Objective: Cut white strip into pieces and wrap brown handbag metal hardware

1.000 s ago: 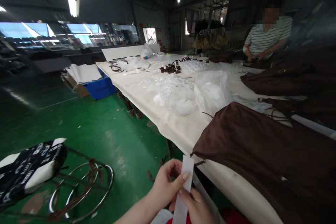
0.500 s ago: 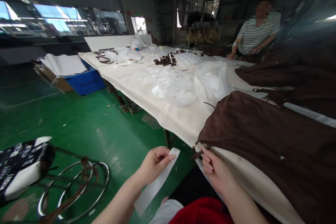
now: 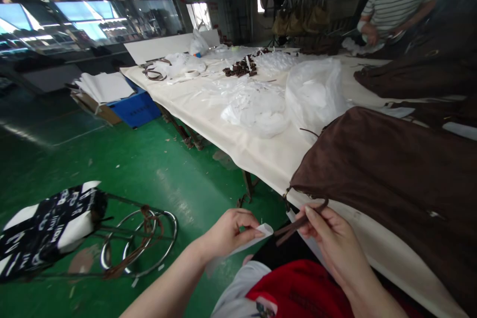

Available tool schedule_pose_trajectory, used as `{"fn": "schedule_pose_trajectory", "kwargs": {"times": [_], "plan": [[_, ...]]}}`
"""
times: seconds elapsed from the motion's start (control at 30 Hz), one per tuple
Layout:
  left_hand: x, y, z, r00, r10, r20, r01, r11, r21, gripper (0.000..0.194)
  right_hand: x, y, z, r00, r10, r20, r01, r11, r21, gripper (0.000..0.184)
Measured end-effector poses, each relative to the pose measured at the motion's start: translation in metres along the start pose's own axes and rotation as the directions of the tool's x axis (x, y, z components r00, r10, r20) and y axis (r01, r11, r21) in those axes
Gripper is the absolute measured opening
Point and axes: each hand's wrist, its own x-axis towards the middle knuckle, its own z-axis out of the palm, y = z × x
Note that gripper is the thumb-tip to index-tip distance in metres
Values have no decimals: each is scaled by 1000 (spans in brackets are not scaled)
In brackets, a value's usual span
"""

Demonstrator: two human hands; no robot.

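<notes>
My left hand (image 3: 233, 232) pinches a white strip of thin sheet material (image 3: 250, 243) between thumb and fingers; the strip hangs back beneath my wrist. Close by on the right, my right hand (image 3: 325, 226) is closed on a narrow brown strap (image 3: 294, 227), whose two loose ends point toward the white strip. A small gap seems to lie between the strap ends and the strip. Beyond my right hand, a brown bag (image 3: 387, 169) lies on the table, with a metal ring at its near left corner.
A cream-covered table (image 3: 272, 154) carries clear plastic bags (image 3: 257, 109) and small brown pieces (image 3: 242, 67). On the green floor stand a stool (image 3: 55, 223) at left and a blue box (image 3: 136, 109). Across the table, a person in a striped shirt (image 3: 400, 2) stands at work.
The brown strap has come up in my right hand, its ends now showing. My left hand has moved right and tilted the white strip flatter toward it. The view has shifted.
</notes>
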Motion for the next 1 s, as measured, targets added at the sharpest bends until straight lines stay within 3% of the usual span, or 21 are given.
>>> {"fn": "schedule_pose_trajectory", "kwargs": {"times": [0.27, 0.43, 0.6, 0.73, 0.9, 1.0], "plan": [[-5, 8, 1, 996, -36, 77, 36, 999, 13, 30, 10, 14, 1, 1000, -18, -3, 18, 999, -46, 36], [-6, -1, 10, 990, -126, 69, 134, 981, -138, 34, 8, 14, -2, 998, -60, -29, 58, 996, -71, 35], [-5, -6, 14, 971, -225, 76, 237, 922, -305, 37, 8, 18, -12, 996, -34, 85, 48, 985, -168, 34], [-4, -5, 15, 964, -230, 136, 265, 886, -380, 36, 8, 22, -19, 996, -42, 84, 57, 982, -179, 31], [-5, -11, 24, 905, -327, 270, 424, 705, -569, 38, 7, 29, -29, 996, -53, 78, 68, 977, -203, 29], [-5, -16, 29, 880, -381, 283, 471, 627, -621, 39, 8, 33, -34, 992, -53, 113, 78, 970, -230, 30]]}}
